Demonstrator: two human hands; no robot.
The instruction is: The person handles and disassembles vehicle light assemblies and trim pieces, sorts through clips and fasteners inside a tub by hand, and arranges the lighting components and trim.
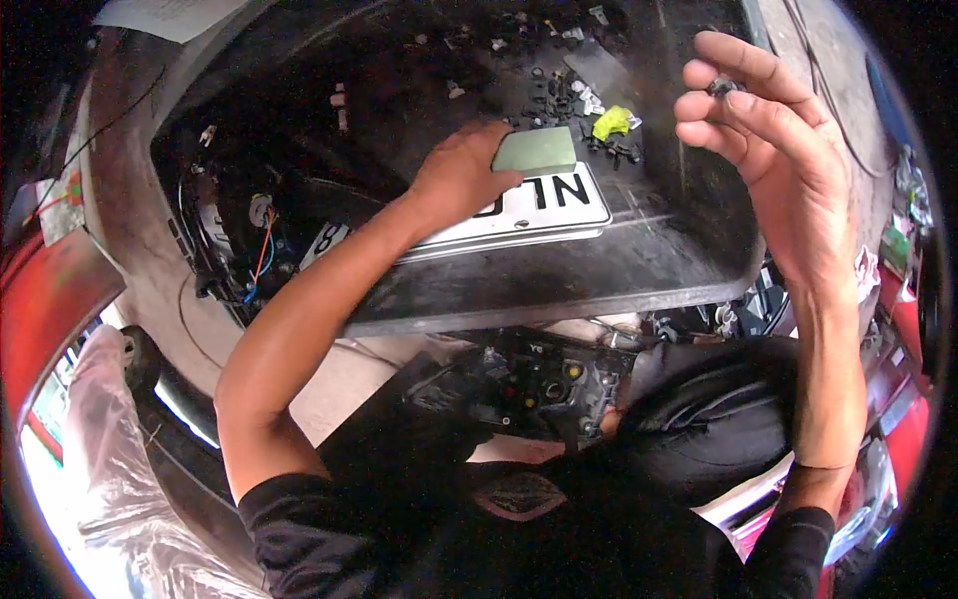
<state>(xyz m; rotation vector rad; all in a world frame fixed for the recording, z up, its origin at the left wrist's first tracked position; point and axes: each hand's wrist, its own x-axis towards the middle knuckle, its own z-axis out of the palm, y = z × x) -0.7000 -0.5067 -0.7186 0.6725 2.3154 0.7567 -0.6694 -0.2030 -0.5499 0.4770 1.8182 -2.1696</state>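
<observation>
Pale green block [539, 151] sits mid-scene, over the far edge of a white plate [549, 217] with black letters; can't tell if block and plate touch. Left hand [461, 168] closed on the block's left end, palm side hidden; block's right end sticks out free. Left forearm crosses over the plate's left part. Right hand [773, 125] up at far right, well apart from the block, thumb and fingertips pinching a small dark piece [722, 87]; piece too small to identify. Its other fingers loosely curled.

Plate lies on a big black panel [669, 235], toward the panel's near edge, letters upside down from the person's side. Just right of the block and a bit farther: crumpled yellow-green piece [612, 123], with white clips [589, 98] beside it and small black parts [544, 92] scattered around. Far left on panel: pinkish piece [339, 106]. Left end: orange wire [265, 243]. Near side, below panel edge: black part with yellow spots [551, 381]. Near left: clear plastic sheeting [110, 469], red panel [60, 309] farther back.
</observation>
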